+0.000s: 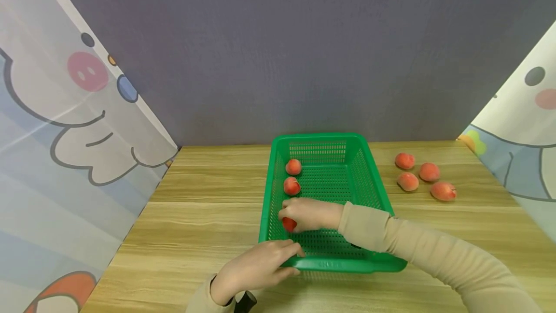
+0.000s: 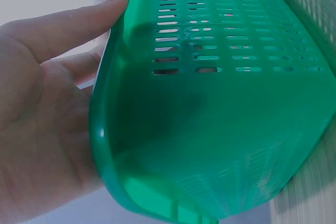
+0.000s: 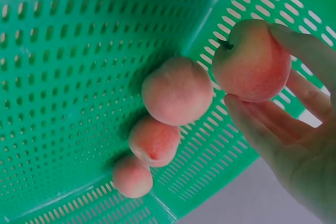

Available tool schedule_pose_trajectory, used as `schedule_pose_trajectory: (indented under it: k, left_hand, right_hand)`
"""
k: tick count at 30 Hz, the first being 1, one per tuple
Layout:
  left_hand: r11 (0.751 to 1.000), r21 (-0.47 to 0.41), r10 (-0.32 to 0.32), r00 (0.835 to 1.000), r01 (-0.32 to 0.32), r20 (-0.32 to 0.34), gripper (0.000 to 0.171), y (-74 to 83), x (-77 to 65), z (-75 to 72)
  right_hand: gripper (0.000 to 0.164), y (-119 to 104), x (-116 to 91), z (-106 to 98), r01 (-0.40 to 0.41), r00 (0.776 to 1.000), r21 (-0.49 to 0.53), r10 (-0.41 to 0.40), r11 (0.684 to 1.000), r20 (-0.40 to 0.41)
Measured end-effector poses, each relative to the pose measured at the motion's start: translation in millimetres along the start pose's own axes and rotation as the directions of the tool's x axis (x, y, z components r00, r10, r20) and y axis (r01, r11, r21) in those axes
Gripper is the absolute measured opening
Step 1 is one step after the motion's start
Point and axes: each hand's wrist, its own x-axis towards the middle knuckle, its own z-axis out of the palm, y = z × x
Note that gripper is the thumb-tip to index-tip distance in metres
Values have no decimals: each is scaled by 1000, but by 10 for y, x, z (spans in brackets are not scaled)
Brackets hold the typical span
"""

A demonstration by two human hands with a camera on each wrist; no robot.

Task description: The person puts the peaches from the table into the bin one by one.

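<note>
The right hand (image 1: 309, 214) is inside the green basket (image 1: 326, 264), its fingers and thumb bent round a peach (image 3: 252, 61) and pinching it from the sides, the palm turned toward the fruit without closing fully over it. That peach is at the left side of the basket, before the slotted side wall; whether it touches the wall or bottom I cannot tell. The left hand (image 1: 259, 265) grips the basket's rim at the near left corner, thumb and fingers on either side of the edge. There is one basket, standing on the wooden table (image 1: 208, 211), and eight peaches in all: the one in the right hand, three resting peaches (image 3: 177, 92) in a row along the same side wall, and four loose peaches (image 1: 429, 172) grouped on the table to the right of the basket. From the head, only two of the resting row show clearly; the right hand partly covers the red fruit beneath it, and a further one is hidden there. The right sleeve (image 1: 438, 245) covers part of the basket's right rim. In the left wrist view the basket is cut off at the top, and the left fingers beyond the rim are partly hidden.
</note>
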Motion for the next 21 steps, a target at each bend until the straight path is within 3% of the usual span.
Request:
schedule_pose_trajectory:
  k: [21]
  left_hand:
    - [999, 40, 1, 1000, -1, -12, 21, 7, -4, 0]
  right_hand:
    - [20, -8, 55, 235, 36, 999, -99, -33, 994, 26]
